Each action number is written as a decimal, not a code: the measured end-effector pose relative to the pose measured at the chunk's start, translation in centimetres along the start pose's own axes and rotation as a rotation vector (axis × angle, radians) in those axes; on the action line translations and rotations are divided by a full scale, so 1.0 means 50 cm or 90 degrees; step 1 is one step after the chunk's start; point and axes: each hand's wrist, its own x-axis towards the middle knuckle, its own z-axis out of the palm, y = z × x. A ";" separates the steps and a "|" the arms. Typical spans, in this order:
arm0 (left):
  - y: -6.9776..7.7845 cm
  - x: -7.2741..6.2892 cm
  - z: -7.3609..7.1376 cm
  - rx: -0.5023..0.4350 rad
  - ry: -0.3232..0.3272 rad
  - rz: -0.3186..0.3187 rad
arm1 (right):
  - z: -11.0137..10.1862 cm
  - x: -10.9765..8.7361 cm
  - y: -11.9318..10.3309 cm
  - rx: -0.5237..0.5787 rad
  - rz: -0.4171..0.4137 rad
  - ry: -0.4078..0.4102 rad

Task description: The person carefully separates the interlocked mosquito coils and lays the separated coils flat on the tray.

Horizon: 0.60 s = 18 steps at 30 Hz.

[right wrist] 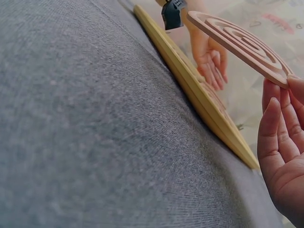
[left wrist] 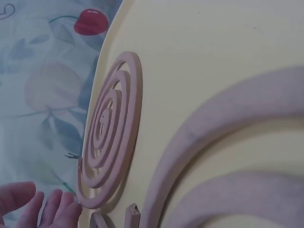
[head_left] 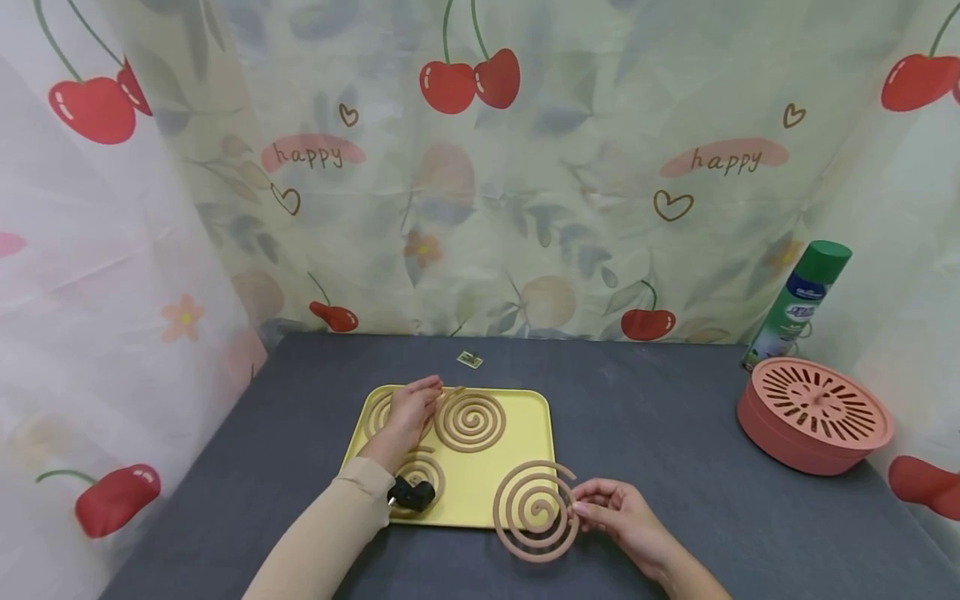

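Note:
My right hand pinches a mosquito coil by its outer ring between thumb and fingers. In the right wrist view this flat brown spiral is raised above the tabletop. It overlaps the front right corner of a yellow tray in the head view. My left hand is over the tray's back left part with its fingers extended, partly hiding a second coil. Beside its fingertips lies a third coil. Another coil at the tray's front left is partly covered by my wrist and its black camera.
A round pink lidded box with slots in its lid stands at the right on the dark cloth. Behind it leans a green spray can. A small metal coil stand lies behind the tray. Patterned curtains enclose the table.

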 end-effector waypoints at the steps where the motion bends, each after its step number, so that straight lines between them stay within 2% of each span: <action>1: -0.002 0.001 0.000 0.000 -0.001 0.000 | 0.000 0.001 0.000 -0.001 -0.001 0.001; 6: -0.012 0.006 0.001 0.014 -0.006 0.005 | 0.004 0.007 0.000 -0.006 -0.013 -0.001; 9: -0.014 0.004 0.002 0.043 -0.006 0.004 | 0.005 0.007 0.000 -0.006 -0.015 -0.002; 14: -0.008 -0.006 0.011 0.144 0.006 0.009 | 0.005 0.004 -0.001 0.002 -0.008 0.000; 18: -0.004 -0.004 0.018 0.213 0.025 0.005 | 0.006 0.004 -0.001 0.004 -0.005 -0.003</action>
